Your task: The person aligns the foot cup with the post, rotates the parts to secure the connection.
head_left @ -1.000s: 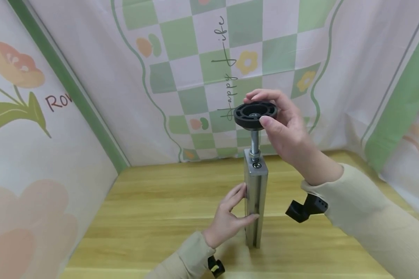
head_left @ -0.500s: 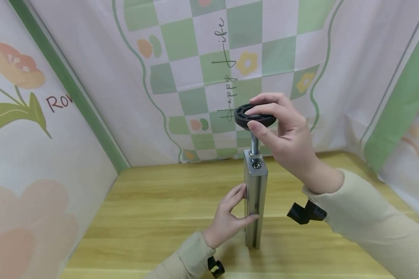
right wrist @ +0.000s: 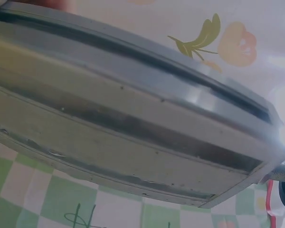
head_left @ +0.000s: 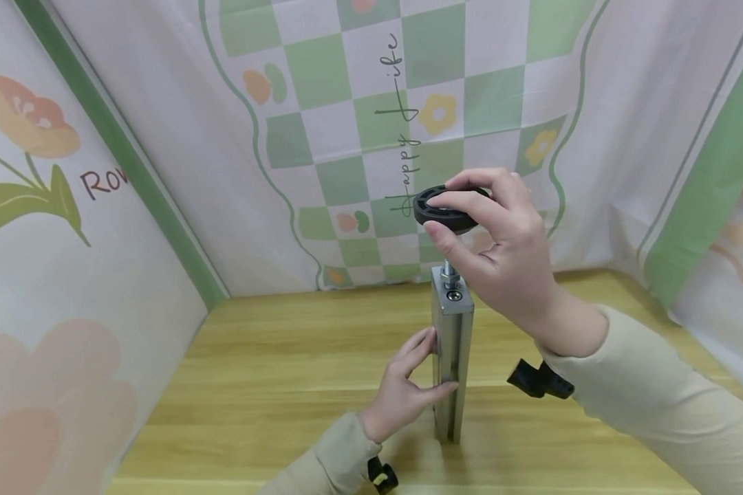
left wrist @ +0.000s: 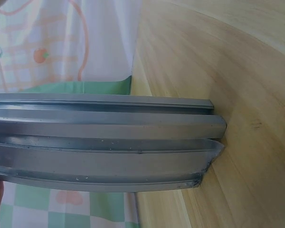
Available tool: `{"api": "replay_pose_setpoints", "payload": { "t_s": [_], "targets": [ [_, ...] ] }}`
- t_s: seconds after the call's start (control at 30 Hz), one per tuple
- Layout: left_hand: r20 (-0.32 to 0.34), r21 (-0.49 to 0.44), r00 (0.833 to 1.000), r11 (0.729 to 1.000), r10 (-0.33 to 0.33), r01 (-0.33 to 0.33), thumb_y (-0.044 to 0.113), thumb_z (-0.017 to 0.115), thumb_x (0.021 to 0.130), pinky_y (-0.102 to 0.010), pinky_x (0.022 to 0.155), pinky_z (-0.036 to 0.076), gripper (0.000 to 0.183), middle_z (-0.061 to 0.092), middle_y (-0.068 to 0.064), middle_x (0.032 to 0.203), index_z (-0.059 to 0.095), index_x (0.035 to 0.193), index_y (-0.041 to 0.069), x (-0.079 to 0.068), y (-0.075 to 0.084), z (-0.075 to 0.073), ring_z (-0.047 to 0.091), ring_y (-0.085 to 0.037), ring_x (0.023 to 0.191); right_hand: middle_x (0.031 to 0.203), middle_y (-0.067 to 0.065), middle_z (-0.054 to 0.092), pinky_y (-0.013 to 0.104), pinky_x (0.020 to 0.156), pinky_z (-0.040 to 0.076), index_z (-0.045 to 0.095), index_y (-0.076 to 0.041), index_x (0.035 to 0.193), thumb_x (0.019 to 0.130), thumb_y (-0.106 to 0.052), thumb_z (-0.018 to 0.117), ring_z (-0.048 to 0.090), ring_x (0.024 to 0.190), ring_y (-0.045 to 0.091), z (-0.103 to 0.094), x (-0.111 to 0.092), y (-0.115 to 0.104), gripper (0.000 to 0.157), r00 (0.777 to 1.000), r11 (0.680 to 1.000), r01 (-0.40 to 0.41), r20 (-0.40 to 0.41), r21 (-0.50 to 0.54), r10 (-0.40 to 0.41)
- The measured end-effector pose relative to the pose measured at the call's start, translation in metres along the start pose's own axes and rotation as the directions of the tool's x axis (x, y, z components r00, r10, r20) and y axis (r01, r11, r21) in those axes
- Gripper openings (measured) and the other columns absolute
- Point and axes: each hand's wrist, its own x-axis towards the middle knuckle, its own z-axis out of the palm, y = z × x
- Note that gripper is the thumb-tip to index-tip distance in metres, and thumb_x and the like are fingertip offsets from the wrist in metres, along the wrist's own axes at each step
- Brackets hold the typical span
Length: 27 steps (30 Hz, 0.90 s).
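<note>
A grey aluminium extrusion [head_left: 452, 371] stands upright on the wooden table, with an end plate [head_left: 453, 302] on top. From the plate rises a threaded rod [head_left: 447, 265] with a nut, carrying a round black levelling foot [head_left: 444, 218]. My right hand [head_left: 512, 251] pinches the foot's rim, its thumb at the near side and fingers over the top. Lower down, my left hand [head_left: 399, 395] grips the extrusion from the left, thumb across the near face. In the left wrist view the extrusion's [left wrist: 104, 130] bottom end meets the table. The right wrist view shows its upper end [right wrist: 218, 175].
The light wooden table [head_left: 272, 385] spreads out around the extrusion. Behind it hangs a green-and-white checked curtain [head_left: 334, 185], with flower-printed cloth [head_left: 43, 275] at the left and more cloth [head_left: 712, 275] at the right. Black cameras [head_left: 535, 378] sit on the wrists.
My right thumb and fingers have turned round the foot's rim, the thumb shifting left and the index finger coming over the top. The left hand and extrusion stay put.
</note>
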Motion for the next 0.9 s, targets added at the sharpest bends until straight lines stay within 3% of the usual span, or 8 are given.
{"api": "replay_pose_setpoints", "payload": {
  "t_s": [0.13, 0.2, 0.3, 0.43, 0.5, 0.6, 0.7, 0.9],
  "targets": [
    [0.003, -0.013, 1.000, 1.000, -0.019, 0.019, -0.008, 0.078, 0.069, -0.035, 0.100, 0.049, 0.099, 0.045, -0.028, 0.136, 0.023, 0.149, 0.014, 0.000, 0.001, 0.000, 0.058, -0.031, 0.108, 0.110, 0.014, 0.058, 0.021, 0.086, 0.043, 0.069, 0.000, 0.096, 0.090, -0.026, 0.061, 0.051, 0.102, 0.026, -0.004, -0.001, 0.003, 0.028, 0.995, 0.971, -0.089, 0.057, 0.222, 0.078],
    [0.000, -0.008, 1.000, 1.000, -0.011, 0.011, -0.008, 0.078, 0.068, -0.035, 0.099, 0.049, 0.100, 0.045, -0.028, 0.135, 0.023, 0.149, 0.014, 0.001, 0.001, 0.001, 0.058, -0.031, 0.107, 0.117, 0.009, 0.055, 0.020, 0.089, 0.046, 0.068, -0.003, 0.103, 0.090, -0.014, 0.057, 0.050, 0.107, 0.022, -0.006, -0.001, 0.007, 0.021, 0.982, 0.889, -0.189, 0.107, 0.417, 0.158],
    [-0.004, -0.004, 1.000, 1.000, 0.007, -0.007, -0.009, 0.078, 0.068, -0.036, 0.099, 0.050, 0.100, 0.046, -0.028, 0.134, 0.023, 0.149, 0.014, 0.001, 0.000, 0.001, 0.059, -0.029, 0.106, 0.118, 0.006, 0.053, 0.022, 0.091, 0.047, 0.062, -0.008, 0.113, 0.090, -0.007, 0.049, 0.050, 0.109, 0.020, -0.009, 0.001, 0.015, 0.027, 0.927, 0.634, -0.371, 0.227, 0.678, 0.300],
    [-0.005, -0.012, 1.000, 1.000, -0.001, 0.001, -0.009, 0.078, 0.068, -0.037, 0.100, 0.049, 0.100, 0.045, -0.028, 0.135, 0.023, 0.149, 0.015, 0.001, 0.000, 0.001, 0.059, -0.030, 0.107, 0.118, 0.007, 0.051, 0.026, 0.091, 0.047, 0.053, -0.011, 0.120, 0.094, -0.017, 0.045, 0.053, 0.104, 0.019, -0.010, 0.005, 0.026, 0.028, 0.819, 0.238, -0.525, 0.409, 0.817, 0.403],
    [0.000, -0.021, 1.000, 1.000, -0.023, 0.023, -0.009, 0.077, 0.069, -0.036, 0.100, 0.049, 0.099, 0.044, -0.028, 0.136, 0.024, 0.149, 0.014, 0.000, 0.001, 0.001, 0.058, -0.031, 0.108, 0.120, 0.009, 0.049, 0.028, 0.092, 0.048, 0.049, -0.011, 0.122, 0.093, -0.018, 0.045, 0.055, 0.103, 0.021, -0.010, 0.006, 0.030, 0.030, 0.784, 0.071, -0.551, 0.488, 0.831, 0.383],
    [0.007, -0.033, 0.998, 0.998, -0.061, 0.062, -0.007, 0.077, 0.071, -0.036, 0.101, 0.048, 0.096, 0.043, -0.027, 0.137, 0.025, 0.148, 0.013, 0.000, 0.003, 0.000, 0.057, -0.032, 0.110, 0.124, 0.013, 0.048, 0.030, 0.097, 0.046, 0.047, -0.010, 0.126, 0.092, -0.018, 0.044, 0.054, 0.108, 0.025, -0.008, 0.007, 0.035, 0.035, 0.778, -0.128, -0.557, 0.570, 0.820, 0.264],
    [0.010, -0.034, 0.996, 0.996, -0.087, 0.087, -0.006, 0.077, 0.071, -0.035, 0.102, 0.048, 0.093, 0.042, -0.028, 0.138, 0.026, 0.147, 0.011, -0.001, 0.003, 0.000, 0.057, -0.032, 0.111, 0.128, 0.015, 0.047, 0.033, 0.104, 0.040, 0.047, -0.007, 0.129, 0.090, -0.020, 0.044, 0.050, 0.115, 0.026, -0.003, 0.006, 0.038, 0.041, 0.791, -0.239, -0.567, 0.602, 0.789, 0.113],
    [0.006, -0.034, 0.996, 0.995, -0.094, 0.094, -0.007, 0.077, 0.071, -0.035, 0.101, 0.048, 0.093, 0.041, -0.029, 0.139, 0.027, 0.147, 0.011, -0.003, 0.004, 0.000, 0.057, -0.033, 0.112, 0.129, 0.017, 0.044, 0.039, 0.110, 0.035, 0.048, -0.004, 0.128, 0.082, -0.012, 0.041, 0.045, 0.118, 0.028, 0.001, 0.007, 0.038, 0.047, 0.803, -0.363, -0.552, 0.596, 0.751, 0.014]
  ]
}}
